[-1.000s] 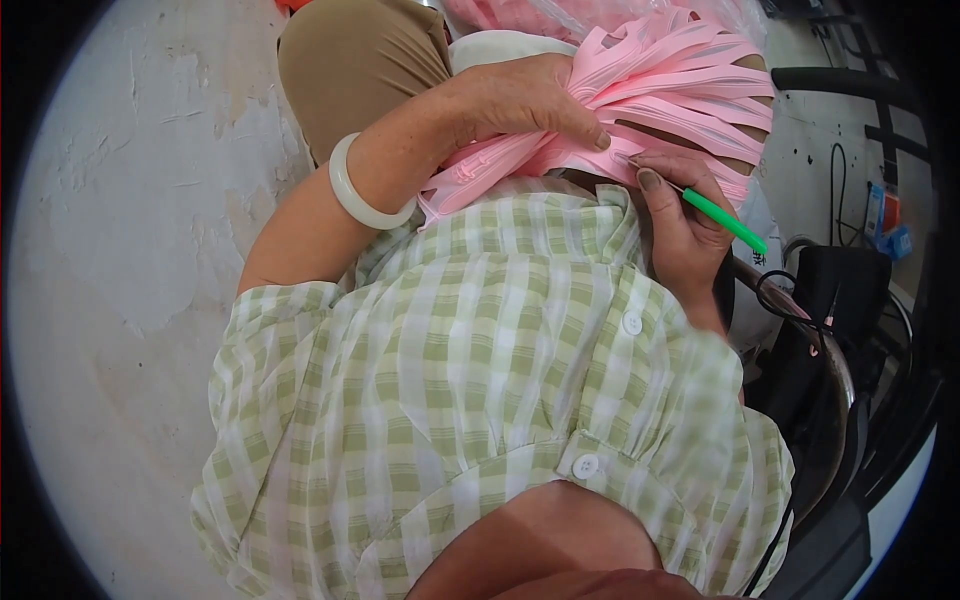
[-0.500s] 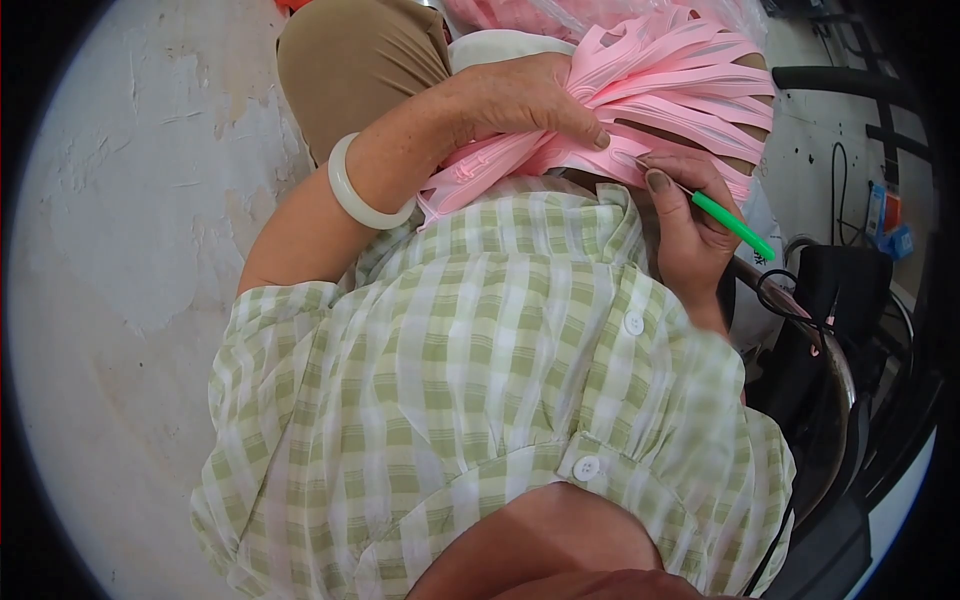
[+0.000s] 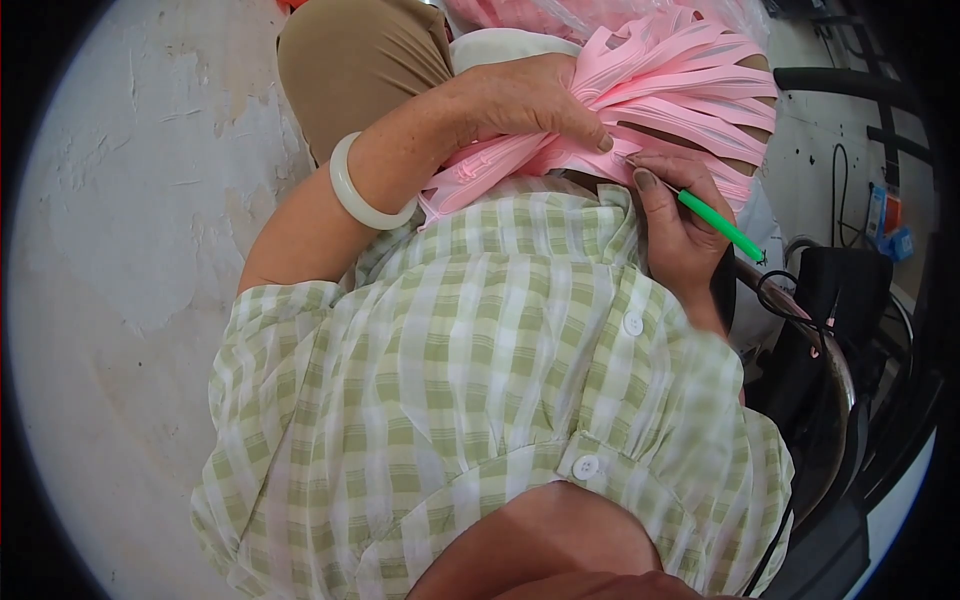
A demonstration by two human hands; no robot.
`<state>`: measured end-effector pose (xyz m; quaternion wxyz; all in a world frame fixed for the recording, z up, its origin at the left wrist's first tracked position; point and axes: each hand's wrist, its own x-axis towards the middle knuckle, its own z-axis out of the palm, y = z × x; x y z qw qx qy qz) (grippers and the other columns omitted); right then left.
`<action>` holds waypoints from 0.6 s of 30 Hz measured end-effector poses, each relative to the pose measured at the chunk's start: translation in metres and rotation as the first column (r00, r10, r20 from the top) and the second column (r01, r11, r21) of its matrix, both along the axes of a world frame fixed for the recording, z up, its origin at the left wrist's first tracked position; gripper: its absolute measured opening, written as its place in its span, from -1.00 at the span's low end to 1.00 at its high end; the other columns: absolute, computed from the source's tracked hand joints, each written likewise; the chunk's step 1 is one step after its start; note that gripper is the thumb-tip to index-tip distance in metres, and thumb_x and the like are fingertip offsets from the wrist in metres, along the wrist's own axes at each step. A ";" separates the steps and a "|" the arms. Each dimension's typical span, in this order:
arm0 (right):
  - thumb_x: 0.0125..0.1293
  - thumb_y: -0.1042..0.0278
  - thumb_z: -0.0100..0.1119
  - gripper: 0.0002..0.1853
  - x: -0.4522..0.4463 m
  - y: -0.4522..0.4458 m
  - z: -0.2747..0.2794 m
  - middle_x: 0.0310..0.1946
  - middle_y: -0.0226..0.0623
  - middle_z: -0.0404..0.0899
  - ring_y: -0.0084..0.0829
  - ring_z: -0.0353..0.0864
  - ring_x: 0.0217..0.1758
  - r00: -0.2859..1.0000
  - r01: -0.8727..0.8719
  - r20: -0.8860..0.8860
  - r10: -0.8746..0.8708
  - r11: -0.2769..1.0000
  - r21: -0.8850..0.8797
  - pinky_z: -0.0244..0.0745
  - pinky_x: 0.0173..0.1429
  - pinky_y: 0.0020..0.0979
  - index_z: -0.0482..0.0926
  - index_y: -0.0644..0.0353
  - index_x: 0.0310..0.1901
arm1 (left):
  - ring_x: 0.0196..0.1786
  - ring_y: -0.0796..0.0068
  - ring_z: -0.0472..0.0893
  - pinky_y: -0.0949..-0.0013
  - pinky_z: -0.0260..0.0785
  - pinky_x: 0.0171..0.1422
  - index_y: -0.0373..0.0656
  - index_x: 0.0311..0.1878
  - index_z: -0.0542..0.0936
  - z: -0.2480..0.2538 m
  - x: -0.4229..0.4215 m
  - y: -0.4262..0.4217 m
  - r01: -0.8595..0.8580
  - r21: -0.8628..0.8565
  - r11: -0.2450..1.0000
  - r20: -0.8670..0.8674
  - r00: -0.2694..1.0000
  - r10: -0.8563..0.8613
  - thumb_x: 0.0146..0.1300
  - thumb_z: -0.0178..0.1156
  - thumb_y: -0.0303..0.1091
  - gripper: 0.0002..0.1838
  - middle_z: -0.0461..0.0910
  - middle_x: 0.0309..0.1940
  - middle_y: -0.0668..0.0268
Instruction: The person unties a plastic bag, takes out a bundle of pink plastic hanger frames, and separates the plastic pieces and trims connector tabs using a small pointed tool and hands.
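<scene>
A bundle of pink zipper-like strips [image 3: 680, 88] lies fanned across my lap, at the top of the head view. My left hand [image 3: 535, 98], below a pale bangle, is closed on the bundle, its thumb pressing on top. Just right of that thumb, my right hand [image 3: 680, 215] pinches a thin tool with a green handle [image 3: 720, 225]. The tool's thin tip is at the pink strips near my right fingertips; exactly what it touches is too small to tell.
Pink material in clear plastic [image 3: 540, 14] lies beyond my knees. On the right are a curved metal chair arm [image 3: 835, 380], a black object [image 3: 845, 285] with cables, and a blue and orange item [image 3: 885, 215] on the floor.
My right hand with the green-handled tool moved slightly right, then back left toward my left thumb. My left hand has barely moved and keeps its hold on the strips.
</scene>
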<state>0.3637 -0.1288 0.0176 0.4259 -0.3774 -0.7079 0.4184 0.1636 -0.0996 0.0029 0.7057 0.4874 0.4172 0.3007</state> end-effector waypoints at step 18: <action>-0.05 0.65 0.16 -0.90 -0.002 0.005 0.009 -0.52 -0.17 0.50 -0.19 0.50 -0.45 0.952 -0.084 0.305 -0.014 0.948 0.307 0.37 -0.35 -0.36 0.50 0.28 -0.44 | -0.04 0.44 0.48 0.41 0.28 0.11 -0.27 0.08 0.40 0.011 0.000 -0.001 0.055 -0.053 0.997 -0.049 0.997 -0.057 -0.07 0.30 -0.38 -0.43 0.51 -0.08 0.23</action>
